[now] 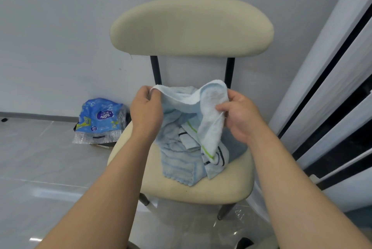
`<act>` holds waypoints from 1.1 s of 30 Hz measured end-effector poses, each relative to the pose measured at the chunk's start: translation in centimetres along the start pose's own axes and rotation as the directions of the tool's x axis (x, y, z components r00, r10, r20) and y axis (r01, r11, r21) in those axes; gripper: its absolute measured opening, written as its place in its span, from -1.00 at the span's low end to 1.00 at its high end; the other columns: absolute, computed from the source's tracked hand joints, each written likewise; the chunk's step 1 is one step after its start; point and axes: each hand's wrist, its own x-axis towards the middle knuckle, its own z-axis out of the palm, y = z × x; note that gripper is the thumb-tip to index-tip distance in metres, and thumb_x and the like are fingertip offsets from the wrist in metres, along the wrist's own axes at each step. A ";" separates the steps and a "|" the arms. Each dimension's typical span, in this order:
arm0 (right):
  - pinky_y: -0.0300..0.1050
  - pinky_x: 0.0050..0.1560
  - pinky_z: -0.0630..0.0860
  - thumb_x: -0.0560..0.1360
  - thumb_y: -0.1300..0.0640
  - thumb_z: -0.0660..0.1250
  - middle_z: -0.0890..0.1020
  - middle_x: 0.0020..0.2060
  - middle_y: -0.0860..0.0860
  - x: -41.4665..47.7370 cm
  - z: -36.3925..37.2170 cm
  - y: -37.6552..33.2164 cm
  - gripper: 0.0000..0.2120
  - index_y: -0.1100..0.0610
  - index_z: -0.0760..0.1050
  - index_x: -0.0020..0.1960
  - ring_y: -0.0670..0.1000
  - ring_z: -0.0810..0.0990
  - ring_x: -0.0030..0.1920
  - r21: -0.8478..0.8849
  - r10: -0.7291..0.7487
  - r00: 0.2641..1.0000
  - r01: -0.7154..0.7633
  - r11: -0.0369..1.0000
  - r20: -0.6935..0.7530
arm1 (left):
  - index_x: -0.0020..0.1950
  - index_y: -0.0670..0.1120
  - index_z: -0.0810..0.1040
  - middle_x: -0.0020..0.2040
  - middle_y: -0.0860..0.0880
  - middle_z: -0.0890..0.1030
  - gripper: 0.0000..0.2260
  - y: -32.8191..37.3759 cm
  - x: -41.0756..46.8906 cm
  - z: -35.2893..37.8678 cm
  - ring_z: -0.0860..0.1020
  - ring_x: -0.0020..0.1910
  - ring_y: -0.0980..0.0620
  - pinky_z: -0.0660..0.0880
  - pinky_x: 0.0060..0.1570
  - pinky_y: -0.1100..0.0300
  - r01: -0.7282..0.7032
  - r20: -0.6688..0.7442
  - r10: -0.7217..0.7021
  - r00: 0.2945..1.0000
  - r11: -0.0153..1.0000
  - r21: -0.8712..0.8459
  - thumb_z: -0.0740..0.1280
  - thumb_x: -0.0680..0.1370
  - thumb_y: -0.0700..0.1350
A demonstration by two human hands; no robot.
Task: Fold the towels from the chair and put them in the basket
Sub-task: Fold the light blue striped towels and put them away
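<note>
1. Because it is sagging in a loose swag between the two hands, the light blue towel (181, 102) is looking soft, limp and light; judging by that, it is needing a hold at its corners or along one hem, since any grip mid-cloth is only going to bunch it.
2. The towel is hanging over the seat of the cream chair (231, 184), its lower part draping onto the pile of other towels (181, 164) lying at the seat's centre.
3. The left hand (146, 111), at 9 o'clock of the towel, is pinching the top edge; its fingers (156, 93) are curling closed on the hem with the thumb pressing against them.
4. The right hand (239, 116), at 3 o'clock, is clamping a fold of the cloth between thumb and fingers (222, 107), closed tight on the terry.
5. A blue plastic package (100, 120) is sitting on the floor at 9 o'clock of the chair.
6. No basket is showing in this view.
</note>
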 end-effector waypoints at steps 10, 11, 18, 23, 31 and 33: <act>-0.02 -0.01 0.66 0.67 0.39 0.11 0.63 0.25 0.25 -0.5 1.9 -0.7 -0.62 0.22 0.42 0.45 0.20 0.68 0.17 0.528 -0.057 0.974 -0.069 0.846 0.219 | -0.06 0.02 0.32 -0.21 -0.02 0.53 -0.76 0.7 -1.7 0.1 0.62 -0.17 -0.20 0.62 -0.03 -0.21 0.054 0.342 -0.072 0.937 0.997 0.064 0.38 0.46 -0.02; -0.02 0.02 0.65 0.67 0.40 0.09 0.61 0.27 0.26 -0.5 2.0 -0.7 -0.60 0.23 0.41 0.46 0.21 0.66 0.21 0.554 -0.070 0.973 -0.066 0.830 0.220 | -0.07 -0.02 0.32 -0.22 -0.03 0.48 -0.76 0.6 -1.8 0.2 0.55 -0.22 -0.15 0.62 -0.03 -0.20 0.035 0.398 -0.053 0.916 0.998 0.051 0.39 0.45 -0.09; -0.07 -0.06 0.65 0.61 0.47 0.08 0.56 0.31 0.32 -0.2 1.2 -1.1 -0.55 0.30 0.37 0.47 0.20 0.68 0.12 0.651 -0.112 0.985 -0.001 0.759 0.132 | 0.31 0.23 0.54 0.14 0.16 0.63 -0.43 -0.2 -2.4 -0.1 0.57 0.11 0.23 0.53 0.11 0.35 -0.372 0.681 0.184 0.709 0.918 0.140 0.33 0.47 -0.35; -0.03 0.03 0.65 0.63 0.43 0.13 0.57 0.31 0.32 0.2 0.9 -0.4 -0.55 0.23 0.35 0.49 0.21 0.67 0.15 0.626 -0.090 0.990 0.001 0.780 0.111 | 0.21 0.20 0.60 0.07 0.22 0.65 -0.62 -0.9 -3.3 1.2 0.58 0.05 0.24 0.56 0.07 0.21 -0.384 0.757 0.074 0.650 0.891 0.243 0.49 0.44 0.24; 0.06 0.22 0.60 0.60 0.16 0.40 0.61 0.30 0.14 0.3 0.9 0.2 -0.41 0.03 0.24 0.55 0.09 0.65 0.23 0.224 -0.086 0.996 0.080 0.971 0.018 | -0.27 -0.14 0.49 -0.33 -0.04 0.45 -0.75 0.2 -2.5 1.9 0.41 -0.28 0.03 0.39 -0.21 0.04 0.083 0.422 -0.154 0.893 0.980 0.181 0.38 0.50 -0.01; 0.02 0.41 0.47 0.43 0.00 0.58 0.45 0.46 -0.02 -0.1 0.6 0.8 -0.18 -0.11 0.21 0.55 -0.05 0.48 0.41 -0.040 -0.135 0.985 0.139 0.989 0.103 | -0.13 -0.13 0.59 -0.25 -0.04 0.58 -0.88 1.1 -1.9 1.4 0.53 -0.21 -0.03 0.48 -0.16 0.07 0.430 0.315 -0.388 0.866 0.900 -0.075 0.38 0.52 -0.08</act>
